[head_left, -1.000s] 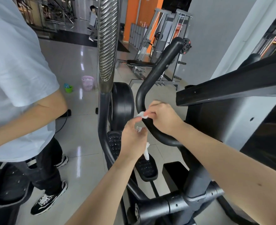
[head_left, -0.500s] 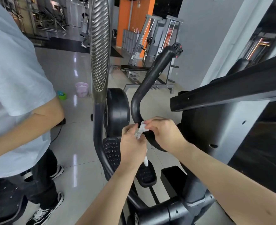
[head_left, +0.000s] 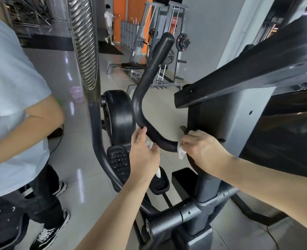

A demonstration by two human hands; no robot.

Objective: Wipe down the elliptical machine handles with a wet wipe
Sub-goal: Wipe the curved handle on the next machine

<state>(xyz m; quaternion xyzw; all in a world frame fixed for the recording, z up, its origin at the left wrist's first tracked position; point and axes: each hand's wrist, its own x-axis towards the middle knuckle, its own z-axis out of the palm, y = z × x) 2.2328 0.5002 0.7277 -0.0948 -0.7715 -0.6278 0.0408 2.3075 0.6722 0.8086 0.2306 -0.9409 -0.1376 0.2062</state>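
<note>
The elliptical's black curved handle rises in the middle of the head view and bends right at its lower end. My right hand grips that lower end with a white wet wipe bunched under its fingers against the bar. My left hand is just left of the bend, its fingertips touching the handle's underside. A second white piece of wipe runs through its palm, pinched by the thumb, with a tail hanging below.
A second, ribbed handle bar stands upright to the left. A person in a light shirt stands close on the left. The console and frame are on the right, with pedals and the flywheel below.
My hands were together pinching the wipe at the bend. They have parted: the right hand slid right along the handle with the wipe, while the left stayed by the bend.
</note>
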